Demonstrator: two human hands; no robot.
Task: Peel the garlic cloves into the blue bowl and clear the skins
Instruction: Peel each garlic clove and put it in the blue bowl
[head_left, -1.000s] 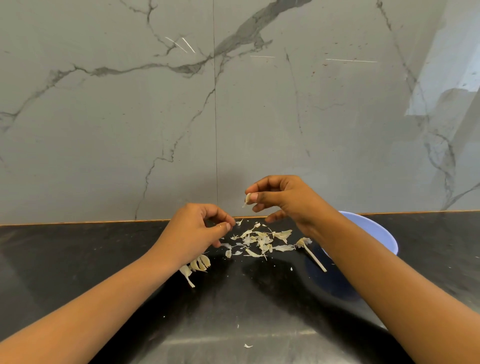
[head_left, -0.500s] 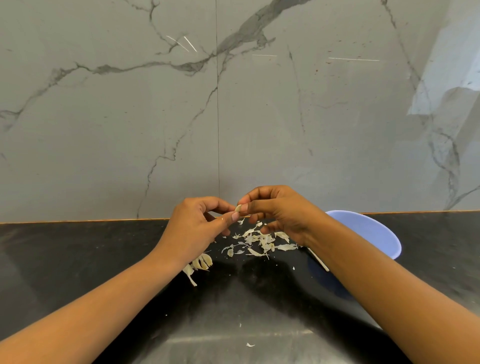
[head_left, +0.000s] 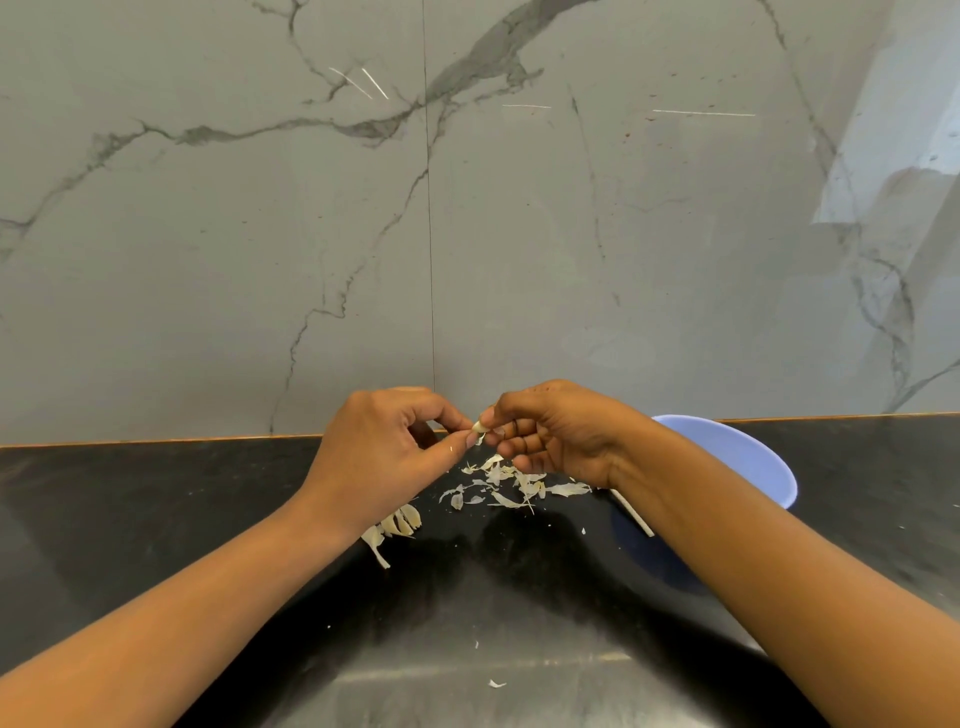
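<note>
A small pale garlic clove (head_left: 479, 427) sits between both hands above the black counter. My right hand (head_left: 558, 431) pinches it with thumb and forefinger. My left hand (head_left: 387, 452) meets it from the left, thumb and forefinger tips on the clove. Loose papery skins (head_left: 511, 486) lie scattered on the counter just below the hands. Several unpeeled cloves (head_left: 400, 522) lie partly under my left wrist. The blue bowl (head_left: 748, 457) stands at the right, half hidden behind my right forearm; its contents are hidden.
A thin white stalk (head_left: 631, 512) lies beside the bowl under my right wrist. A stray skin flake (head_left: 496, 684) rests near the counter's front. The grey marble wall (head_left: 467, 234) rises right behind the black counter (head_left: 156, 519).
My right hand came down and left with the clove, and my left hand rose to meet it. Both hands now pinch the clove together.
</note>
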